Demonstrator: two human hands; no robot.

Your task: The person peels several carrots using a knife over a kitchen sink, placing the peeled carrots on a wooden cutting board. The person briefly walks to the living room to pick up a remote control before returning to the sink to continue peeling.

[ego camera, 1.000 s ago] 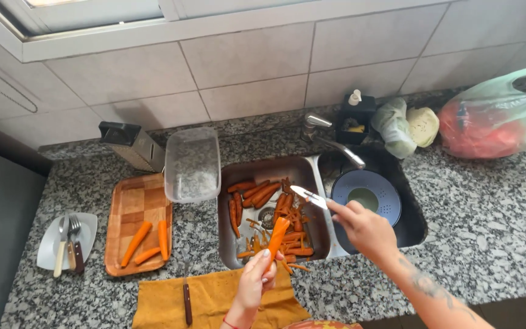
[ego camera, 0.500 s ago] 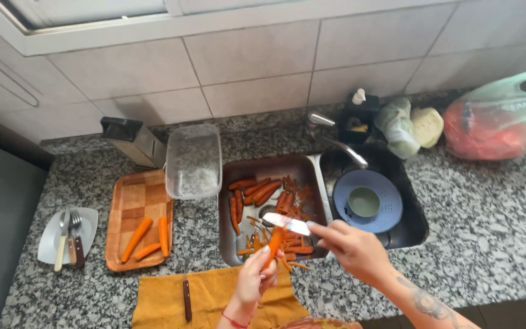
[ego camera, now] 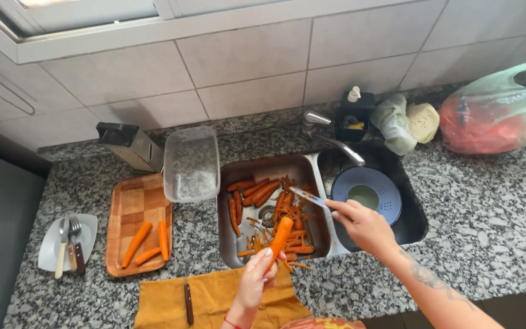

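My left hand [ego camera: 255,282] holds a peeled orange carrot [ego camera: 279,235] by its lower end, tilted up over the front of the small metal sink [ego camera: 229,244]. My right hand [ego camera: 363,225] grips a thin peeler or knife [ego camera: 307,196], its blade pointing left over the sink, a little above and right of the carrot's tip. Several unpeeled carrots and orange peelings [ego camera: 262,201] lie in the sink. Three peeled carrots [ego camera: 150,239] rest on a wooden tray [ego camera: 134,201] to the left.
A clear plastic container [ego camera: 191,163] stands behind the sink beside a metal grater [ego camera: 130,146]. A blue colander [ego camera: 366,192] sits in the right basin under the tap [ego camera: 331,139]. A mustard cloth [ego camera: 214,298] with a knife [ego camera: 187,298], a plate of cutlery [ego camera: 66,244], bagged vegetables [ego camera: 494,116].
My right hand has drawn the blade back up and to the right, away from the carrot. My left hand has raised the carrot a little.
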